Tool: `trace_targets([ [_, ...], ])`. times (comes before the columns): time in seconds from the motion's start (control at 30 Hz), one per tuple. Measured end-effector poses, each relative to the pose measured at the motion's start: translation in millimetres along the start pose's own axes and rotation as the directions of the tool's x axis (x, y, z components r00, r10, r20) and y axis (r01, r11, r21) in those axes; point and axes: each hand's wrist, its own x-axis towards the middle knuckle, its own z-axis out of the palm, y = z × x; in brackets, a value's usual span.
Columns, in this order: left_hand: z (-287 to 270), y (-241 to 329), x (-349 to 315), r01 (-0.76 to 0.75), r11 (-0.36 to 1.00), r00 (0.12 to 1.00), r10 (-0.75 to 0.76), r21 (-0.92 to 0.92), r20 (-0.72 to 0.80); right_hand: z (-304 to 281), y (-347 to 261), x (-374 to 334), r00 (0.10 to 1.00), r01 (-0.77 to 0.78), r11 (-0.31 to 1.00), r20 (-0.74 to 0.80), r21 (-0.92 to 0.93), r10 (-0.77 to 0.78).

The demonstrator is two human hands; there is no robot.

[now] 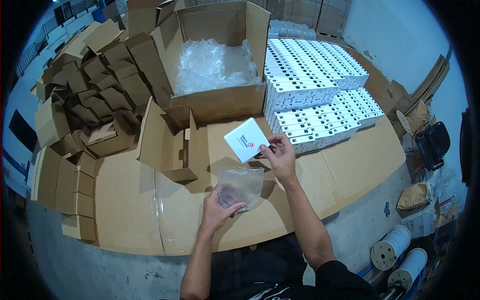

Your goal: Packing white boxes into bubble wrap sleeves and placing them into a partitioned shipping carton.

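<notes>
A flat white square box (242,141) with a small red mark is gripped at its right edge by my right hand (280,157), held above the table. Just below it, my left hand (218,210) is closed on a clear plastic bag (245,185), whose top edge points up toward the box. The two things are apart. To the left of them an open cardboard box (170,145) stands on the table with its flaps up. What lies deep inside this box is hard to make out.
A large open carton (220,105) full of clear plastic bags (215,67) stands at the back. Stacked white boxes (312,95) fill the right rear of the cardboard-covered table (127,210). Many opened brown boxes (107,90) pile up at the left. Cable spools (390,247) stand on the floor at lower right.
</notes>
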Motion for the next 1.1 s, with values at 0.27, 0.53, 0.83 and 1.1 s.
trace_targets([
  [0.27,-1,-7,0,-0.014,1.000,1.000,0.014,-0.012,-0.010,2,-7,-6,0.990,-0.086,0.983,0.125,0.162,0.066],
  [0.53,-2,-8,0,0.024,1.000,1.000,-0.024,-0.001,0.010,-5,-13,-7,0.976,-0.073,0.991,0.211,0.113,0.048],
  [0.83,-2,-4,0,0.015,0.999,1.000,-0.015,-0.033,0.004,-14,-11,-4,0.973,-0.032,0.995,0.233,0.095,0.009],
  [1.1,-2,-19,1,-0.046,0.998,0.997,0.048,0.048,-0.054,-13,-15,-6,0.929,-0.072,0.996,0.366,0.045,0.051],
])
